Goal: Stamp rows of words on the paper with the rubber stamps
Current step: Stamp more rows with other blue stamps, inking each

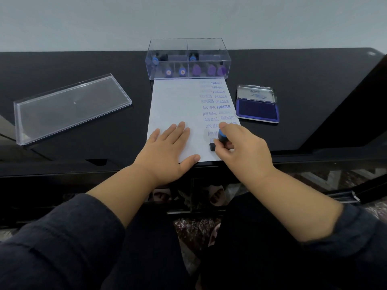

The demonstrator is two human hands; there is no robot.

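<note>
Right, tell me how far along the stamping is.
Done: two columns of words fill the right side of the paper: FRAGILE, AMENDED, EXPRESS, AIR MAIL. In hand: the right hand grips a stamp at the AIR MAIL column's foot, while the left hand presses the sheet flat. Left: the bare left half; more stamps wait in the box.

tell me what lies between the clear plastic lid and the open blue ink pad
In the head view, the white paper with blue stamped words lies between the lid and the ink pad.

white paper [178, 105] flat on the black table, blue-topped black stamp [219, 140] standing at its lower right.
</note>
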